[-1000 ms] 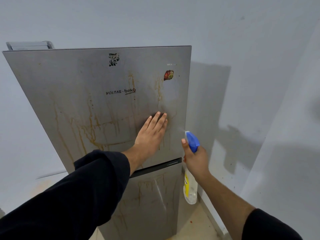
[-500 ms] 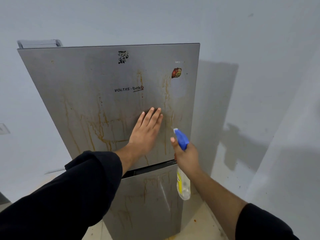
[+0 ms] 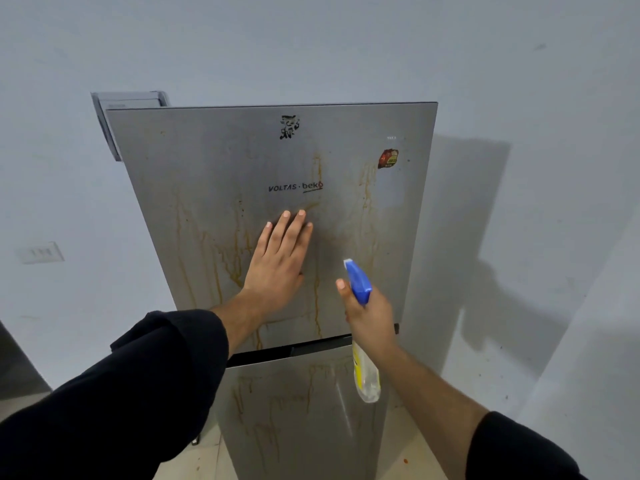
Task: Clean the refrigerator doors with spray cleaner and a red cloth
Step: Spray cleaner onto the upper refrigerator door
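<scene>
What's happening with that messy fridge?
A person is cleaning it. Their left hand lies flat on the upper door, which is streaked with orange-brown drips. Their right hand holds a spray bottle with a blue trigger head, aimed at the door. The lower door is stained too. No red cloth is in sight.

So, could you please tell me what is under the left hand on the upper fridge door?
The left hand lies flat on the upper door, among orange drip stains. No red cloth shows; the palm hides whatever is beneath.

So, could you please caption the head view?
Left hand flat on stained fridge door; right hand aims spray bottle.
</scene>
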